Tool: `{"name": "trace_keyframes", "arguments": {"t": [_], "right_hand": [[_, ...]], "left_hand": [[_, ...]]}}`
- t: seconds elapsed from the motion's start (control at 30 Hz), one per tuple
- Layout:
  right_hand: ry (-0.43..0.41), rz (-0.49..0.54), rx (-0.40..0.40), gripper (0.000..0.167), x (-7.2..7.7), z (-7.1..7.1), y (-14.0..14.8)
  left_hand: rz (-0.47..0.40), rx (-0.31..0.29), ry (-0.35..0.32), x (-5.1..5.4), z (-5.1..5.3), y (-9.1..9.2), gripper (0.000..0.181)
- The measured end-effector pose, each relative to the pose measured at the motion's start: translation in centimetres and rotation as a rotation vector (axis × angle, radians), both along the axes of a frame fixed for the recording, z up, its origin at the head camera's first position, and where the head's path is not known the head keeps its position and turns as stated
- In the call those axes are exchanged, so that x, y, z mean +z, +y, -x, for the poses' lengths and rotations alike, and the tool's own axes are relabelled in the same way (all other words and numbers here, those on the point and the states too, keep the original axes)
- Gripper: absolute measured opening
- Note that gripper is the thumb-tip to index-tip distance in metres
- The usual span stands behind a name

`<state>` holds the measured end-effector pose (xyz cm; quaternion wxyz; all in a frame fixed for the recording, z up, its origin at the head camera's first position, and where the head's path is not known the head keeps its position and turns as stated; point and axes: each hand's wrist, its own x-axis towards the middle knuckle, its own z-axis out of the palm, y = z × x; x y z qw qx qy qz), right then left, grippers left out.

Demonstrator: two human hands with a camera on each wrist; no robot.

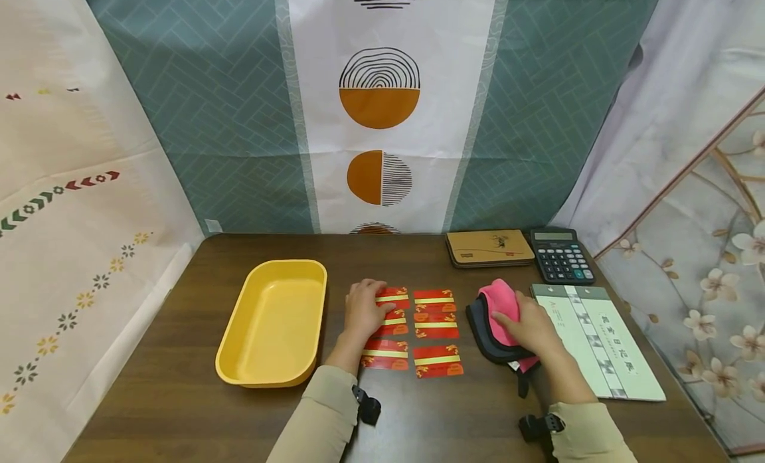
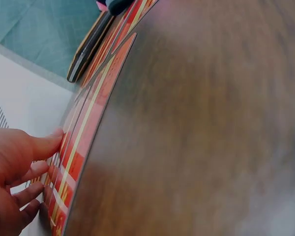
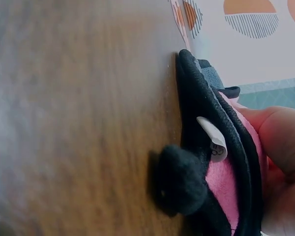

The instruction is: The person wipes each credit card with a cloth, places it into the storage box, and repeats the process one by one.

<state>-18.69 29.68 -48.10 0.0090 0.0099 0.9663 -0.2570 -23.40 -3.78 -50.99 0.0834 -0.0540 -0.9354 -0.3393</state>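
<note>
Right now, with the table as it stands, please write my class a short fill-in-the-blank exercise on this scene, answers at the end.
1. The tray to the left of the red cards is coloured ____.
2. The cards by the left hand and those beside them form two columns of ____ cards each.
3. The right hand holds a cloth bundle whose bright part is ____.
4. Beyond the pale green notebook, the device with keys is a ____.

Missing words: yellow; three; pink; calculator.
</note>
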Motion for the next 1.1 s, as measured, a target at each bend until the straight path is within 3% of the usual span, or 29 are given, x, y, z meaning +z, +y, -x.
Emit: {"name": "trace_keyframes", "arguments": {"t": [0.27,0.67,0.9,1.1], "right_hand": [[-0.02,0.007,0.008,0.087,-0.3,0.0,0.0],[-0.037,0.014,0.003,0.088,0.0,0.0,0.1],[0.012,0.022,0.021,0.073,-0.1,0.2,0.3],[-0.018,0.025,0.019,0.08,-0.1,0.3,0.3]], "left_hand": [[0.071,-0.032,-0.016,0.1,0.0,-0.1,0.05],[0.032,0.05,0.015,-0.2,1.3,-0.3,0.038],[0.031,-0.03,-0.068,0.3,1.5,-0.9,0.055],[0.023,-0.04,-0.075,0.3,1.8,-1.1,0.058]]}}
